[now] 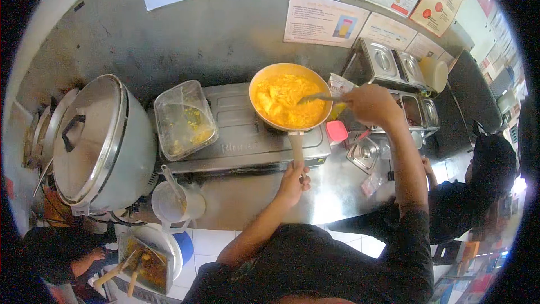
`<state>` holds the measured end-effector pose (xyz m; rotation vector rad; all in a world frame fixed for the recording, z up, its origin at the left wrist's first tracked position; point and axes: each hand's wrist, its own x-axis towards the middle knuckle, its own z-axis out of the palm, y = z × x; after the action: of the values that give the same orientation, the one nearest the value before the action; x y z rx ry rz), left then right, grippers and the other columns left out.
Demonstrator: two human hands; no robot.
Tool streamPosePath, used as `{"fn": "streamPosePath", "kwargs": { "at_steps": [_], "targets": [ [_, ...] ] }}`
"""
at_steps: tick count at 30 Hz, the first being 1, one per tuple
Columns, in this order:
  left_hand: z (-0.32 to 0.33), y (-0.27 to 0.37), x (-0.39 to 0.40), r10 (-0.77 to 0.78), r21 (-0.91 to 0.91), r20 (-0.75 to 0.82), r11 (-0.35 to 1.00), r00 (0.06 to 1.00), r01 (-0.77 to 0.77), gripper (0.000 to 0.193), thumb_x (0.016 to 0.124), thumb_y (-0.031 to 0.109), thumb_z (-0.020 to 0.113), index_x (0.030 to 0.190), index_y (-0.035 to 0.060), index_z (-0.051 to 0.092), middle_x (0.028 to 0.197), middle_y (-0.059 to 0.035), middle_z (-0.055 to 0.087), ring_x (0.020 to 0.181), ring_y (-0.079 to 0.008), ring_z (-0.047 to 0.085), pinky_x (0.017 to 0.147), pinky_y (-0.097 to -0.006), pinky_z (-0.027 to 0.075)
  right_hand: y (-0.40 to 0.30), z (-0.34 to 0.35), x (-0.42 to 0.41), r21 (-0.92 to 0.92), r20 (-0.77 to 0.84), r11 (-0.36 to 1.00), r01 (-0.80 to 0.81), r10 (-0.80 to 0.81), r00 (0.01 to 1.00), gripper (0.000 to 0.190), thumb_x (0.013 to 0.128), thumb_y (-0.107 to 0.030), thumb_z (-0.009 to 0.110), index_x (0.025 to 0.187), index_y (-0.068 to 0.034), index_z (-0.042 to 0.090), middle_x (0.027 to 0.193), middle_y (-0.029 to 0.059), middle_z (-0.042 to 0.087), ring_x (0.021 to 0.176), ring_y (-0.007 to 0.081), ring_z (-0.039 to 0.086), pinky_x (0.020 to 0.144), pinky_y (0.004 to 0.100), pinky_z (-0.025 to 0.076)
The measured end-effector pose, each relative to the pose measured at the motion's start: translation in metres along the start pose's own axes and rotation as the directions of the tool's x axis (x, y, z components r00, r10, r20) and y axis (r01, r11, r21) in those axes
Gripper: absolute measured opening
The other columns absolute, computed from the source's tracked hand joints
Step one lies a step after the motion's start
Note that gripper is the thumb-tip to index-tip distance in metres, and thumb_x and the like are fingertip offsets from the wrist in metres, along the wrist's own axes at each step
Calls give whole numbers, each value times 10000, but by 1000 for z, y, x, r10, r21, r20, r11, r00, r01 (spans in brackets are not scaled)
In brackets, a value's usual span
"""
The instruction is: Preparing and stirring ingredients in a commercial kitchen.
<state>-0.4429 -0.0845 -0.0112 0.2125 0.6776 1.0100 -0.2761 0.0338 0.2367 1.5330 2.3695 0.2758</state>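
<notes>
A light-coloured frying pan [252,100] sits on the right part of a metal gas stove [236,126]. Soft yellow scrambled egg [274,97] covers its bottom. My left hand [292,182] is wrapped around the end of the pan's beige handle [296,145], which points towards me. From the right, my right hand [371,103] grips a grey spatula [314,98] with its blade in the egg. Left of the pan, a clear plastic tub [168,114] with yellow egg residue rests on the stove.
A large lidded rice cooker [139,147] and a plastic measuring jug [196,202] stand at left. A pink-lidded container [336,131], a steel lid [363,154] and steel food pans [411,109] lie right. One person [468,202] is at right, another's hand [88,259] at lower left.
</notes>
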Motion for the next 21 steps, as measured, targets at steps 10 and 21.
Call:
{"fn": "streamPosePath", "kwargs": {
  "at_steps": [10, 21],
  "targets": [
    [0, -4, 3, -6, -1, 12, 1000, 1000, 6, 189, 986, 324, 520, 1086, 188, 436, 939, -1, 460, 648, -105, 429, 529, -239, 365, -42, 76, 51, 112, 157, 994, -13, -5, 988, 208, 757, -132, 578, 906, -46, 696, 849, 164, 698, 789, 340, 693, 650, 455, 560],
    [5, -2, -1, 9, 20, -28, 1000, 1000, -8, 101, 997, 282, 491, 985, 188, 454, 882, 7, 523, 628, -110, 447, 524, -248, 367, -5, 111, 111, 157, -119, 986, -56, 76, 990, 212, 786, -171, 574, 911, -62, 706, 874, 174, 705, 822, 324, 699, 699, 450, 566]
  ]
}}
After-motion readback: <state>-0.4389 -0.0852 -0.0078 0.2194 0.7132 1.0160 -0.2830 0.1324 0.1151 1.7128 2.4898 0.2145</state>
